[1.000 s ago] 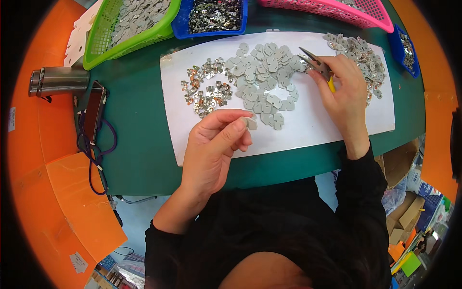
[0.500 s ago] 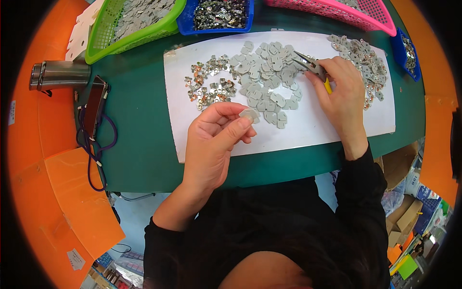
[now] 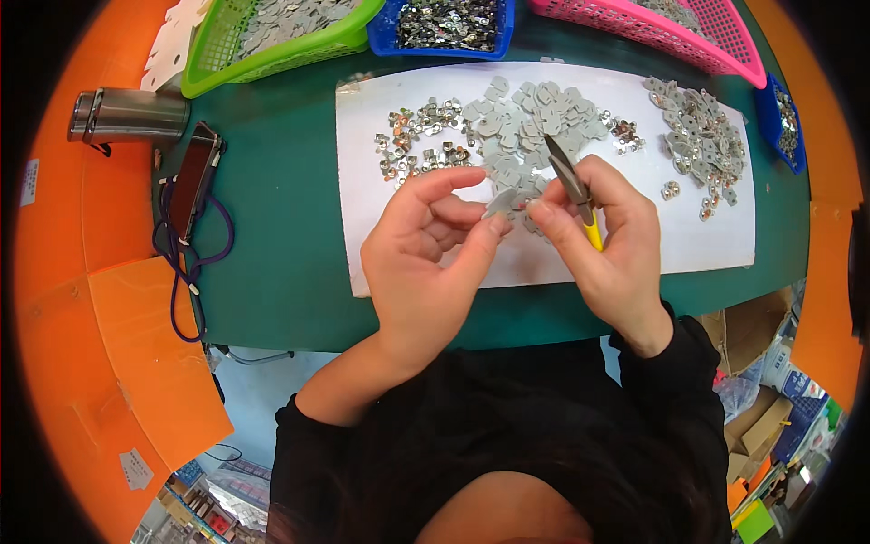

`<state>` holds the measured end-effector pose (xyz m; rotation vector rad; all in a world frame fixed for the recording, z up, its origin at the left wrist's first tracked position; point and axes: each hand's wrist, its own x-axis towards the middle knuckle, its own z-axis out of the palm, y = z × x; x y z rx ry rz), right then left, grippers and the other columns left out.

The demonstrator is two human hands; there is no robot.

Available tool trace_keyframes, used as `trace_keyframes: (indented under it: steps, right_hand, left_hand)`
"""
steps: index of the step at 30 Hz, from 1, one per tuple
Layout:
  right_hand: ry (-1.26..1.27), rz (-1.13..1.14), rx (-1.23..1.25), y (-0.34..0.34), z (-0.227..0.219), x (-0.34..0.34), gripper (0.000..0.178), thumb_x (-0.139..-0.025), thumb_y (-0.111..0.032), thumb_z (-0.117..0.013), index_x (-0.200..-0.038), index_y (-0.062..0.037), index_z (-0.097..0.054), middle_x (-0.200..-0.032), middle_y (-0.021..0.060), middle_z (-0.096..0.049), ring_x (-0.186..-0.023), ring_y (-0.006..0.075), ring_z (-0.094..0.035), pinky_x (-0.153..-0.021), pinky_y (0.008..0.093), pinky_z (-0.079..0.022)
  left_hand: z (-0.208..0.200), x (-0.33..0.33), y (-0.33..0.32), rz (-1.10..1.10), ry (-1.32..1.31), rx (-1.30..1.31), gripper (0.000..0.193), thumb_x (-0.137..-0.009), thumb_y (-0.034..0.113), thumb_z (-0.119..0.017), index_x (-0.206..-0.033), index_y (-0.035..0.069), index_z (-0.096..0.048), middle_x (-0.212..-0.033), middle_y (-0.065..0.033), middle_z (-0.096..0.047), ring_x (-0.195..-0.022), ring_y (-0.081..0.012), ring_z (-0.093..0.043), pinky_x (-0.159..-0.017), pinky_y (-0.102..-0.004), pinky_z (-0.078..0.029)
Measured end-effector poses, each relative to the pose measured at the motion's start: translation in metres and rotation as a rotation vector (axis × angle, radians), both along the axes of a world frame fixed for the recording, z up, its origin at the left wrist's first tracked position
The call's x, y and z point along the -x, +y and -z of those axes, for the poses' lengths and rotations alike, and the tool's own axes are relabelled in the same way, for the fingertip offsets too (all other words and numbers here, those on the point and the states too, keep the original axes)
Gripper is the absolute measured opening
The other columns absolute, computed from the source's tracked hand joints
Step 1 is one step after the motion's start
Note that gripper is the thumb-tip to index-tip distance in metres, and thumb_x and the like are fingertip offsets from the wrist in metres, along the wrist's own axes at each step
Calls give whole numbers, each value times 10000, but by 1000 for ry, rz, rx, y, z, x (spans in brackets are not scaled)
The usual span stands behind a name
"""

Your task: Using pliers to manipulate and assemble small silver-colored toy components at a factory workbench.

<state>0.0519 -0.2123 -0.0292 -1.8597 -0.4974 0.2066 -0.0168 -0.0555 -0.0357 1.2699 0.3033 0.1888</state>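
The left hand (image 3: 435,263) pinches a small grey piece (image 3: 500,201) at its fingertips, the right hand (image 3: 607,245) is closed around pliers (image 3: 569,181) just beside it, so the piece may slip into the grey pile (image 3: 526,113) beyond the hands.

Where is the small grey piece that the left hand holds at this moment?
The small grey piece is pinched in the left hand, just left of the right hand, above the white sheet.
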Motion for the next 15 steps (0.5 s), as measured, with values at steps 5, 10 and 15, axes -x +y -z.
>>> trace_keyframes:
  steps: [5, 10, 15]
  right_hand:
    - [29, 22, -60, 10, 4, 2, 144, -894, -101, -681, -850, -3, -585, -736, 6, -591, -694, 57, -512, -635, 215, -390]
    - [84, 14, -88, 11, 5, 2, 146, -892, -99, -688, -852, -2, -585, -728, -1, -580, -685, 54, -500, -634, 209, -386]
    - [126, 26, -155, 13, 2, 3, 137, -892, -88, -686, -859, -1, -586, -727, -9, -569, -685, 54, -490, -635, 209, -386]
  left_hand:
    - [20, 2, -2, -200, -338, -610, 407, -770, -110, -707, -1158, -13, -629, -852, -79, -692, -754, -119, -686, -709, -246, -553]
    - [26, -4, -2, -280, -454, -843, 468, -712, -127, -723, -1159, -8, -645, -818, -79, -689, -693, -145, -683, -648, -233, -531]
    - [24, -7, -2, -315, -554, -1107, 505, -675, -146, -718, -1160, -31, -634, -807, -81, -672, -617, -181, -635, -559, -252, -499]
